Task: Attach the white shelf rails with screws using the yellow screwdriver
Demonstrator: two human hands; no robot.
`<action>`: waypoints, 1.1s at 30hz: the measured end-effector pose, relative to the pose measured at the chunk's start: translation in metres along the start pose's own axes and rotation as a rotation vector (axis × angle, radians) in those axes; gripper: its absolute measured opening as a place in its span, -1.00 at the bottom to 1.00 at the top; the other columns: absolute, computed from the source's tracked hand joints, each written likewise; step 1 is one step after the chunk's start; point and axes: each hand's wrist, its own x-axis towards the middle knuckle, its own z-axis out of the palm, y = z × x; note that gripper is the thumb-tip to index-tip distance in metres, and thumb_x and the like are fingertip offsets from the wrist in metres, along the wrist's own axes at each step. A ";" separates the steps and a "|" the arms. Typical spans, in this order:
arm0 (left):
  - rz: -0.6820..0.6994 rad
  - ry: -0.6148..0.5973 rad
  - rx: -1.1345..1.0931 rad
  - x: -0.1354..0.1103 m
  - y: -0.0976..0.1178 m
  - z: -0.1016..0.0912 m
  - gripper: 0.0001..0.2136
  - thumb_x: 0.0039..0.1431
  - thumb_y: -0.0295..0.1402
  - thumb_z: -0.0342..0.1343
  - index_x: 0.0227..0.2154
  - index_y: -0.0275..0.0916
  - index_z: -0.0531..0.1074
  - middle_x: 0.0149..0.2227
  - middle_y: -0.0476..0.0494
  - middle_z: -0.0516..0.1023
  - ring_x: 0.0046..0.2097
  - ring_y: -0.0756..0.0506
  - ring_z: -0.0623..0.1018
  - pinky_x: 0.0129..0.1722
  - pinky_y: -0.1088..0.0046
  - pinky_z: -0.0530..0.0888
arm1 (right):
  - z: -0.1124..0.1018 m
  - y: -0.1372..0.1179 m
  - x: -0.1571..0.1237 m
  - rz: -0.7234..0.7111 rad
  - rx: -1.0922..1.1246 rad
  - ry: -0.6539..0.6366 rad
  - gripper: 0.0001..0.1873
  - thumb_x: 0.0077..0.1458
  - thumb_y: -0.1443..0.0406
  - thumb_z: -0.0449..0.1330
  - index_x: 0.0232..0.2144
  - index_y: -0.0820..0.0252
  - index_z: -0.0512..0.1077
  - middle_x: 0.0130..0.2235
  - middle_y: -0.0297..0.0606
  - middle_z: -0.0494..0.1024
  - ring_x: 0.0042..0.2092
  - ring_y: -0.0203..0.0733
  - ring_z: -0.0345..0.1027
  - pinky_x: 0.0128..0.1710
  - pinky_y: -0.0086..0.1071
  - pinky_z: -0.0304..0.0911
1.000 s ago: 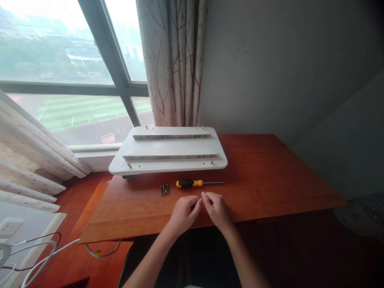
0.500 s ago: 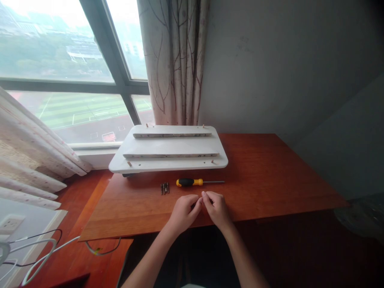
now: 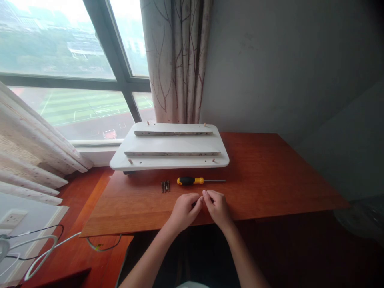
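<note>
My left hand and my right hand meet at the fingertips over the table's front edge. Both are closed, fingers curled in; whether anything small is inside them is hidden. Just beyond them lies a yellow and black screwdriver, its shaft pointing right. Left of it several dark screws lie side by side. Farther back rests a white board with rounded corners, two long strips across it, and wooden dowels standing near its corners.
The reddish-brown wooden table stretches to the right, against a grey wall. A window and curtains stand behind and to the left. Cables hang near a wall socket at lower left.
The camera view has shifted slightly, so the board, screwdriver and screws sit a little higher in the picture. Both hands keep the same pose.
</note>
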 end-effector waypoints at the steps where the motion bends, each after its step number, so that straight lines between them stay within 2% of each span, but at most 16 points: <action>1: -0.001 -0.001 0.000 0.000 0.000 0.000 -0.64 0.38 -0.27 -0.11 -0.56 -0.24 0.16 -0.55 0.01 0.29 -0.48 0.03 0.27 -0.41 0.47 0.15 | 0.000 0.000 0.000 0.001 -0.001 0.001 -0.52 0.34 0.14 -0.02 -0.61 0.18 0.08 -0.59 -0.39 0.20 -0.51 -0.37 0.05 -0.44 -0.39 -0.08; 24: 0.003 -0.006 -0.002 0.000 0.004 -0.003 -0.64 0.37 -0.27 -0.11 -0.58 -0.24 0.17 -0.57 0.01 0.29 -0.49 0.03 0.27 -0.42 0.47 0.16 | -0.001 -0.002 -0.001 -0.001 -0.003 -0.014 -0.53 0.34 0.14 -0.03 -0.60 0.18 0.13 -0.57 -0.36 0.26 -0.49 -0.35 0.11 -0.43 -0.40 -0.03; 33: 0.002 -0.014 -0.006 0.000 0.001 -0.001 -0.64 0.38 -0.27 -0.11 -0.56 -0.25 0.18 -0.56 0.03 0.29 -0.49 0.03 0.27 -0.41 0.49 0.15 | -0.001 -0.001 -0.001 -0.002 -0.008 -0.011 -0.53 0.33 0.16 -0.01 -0.61 0.19 0.14 -0.57 -0.38 0.26 -0.50 -0.37 0.06 -0.44 -0.40 -0.06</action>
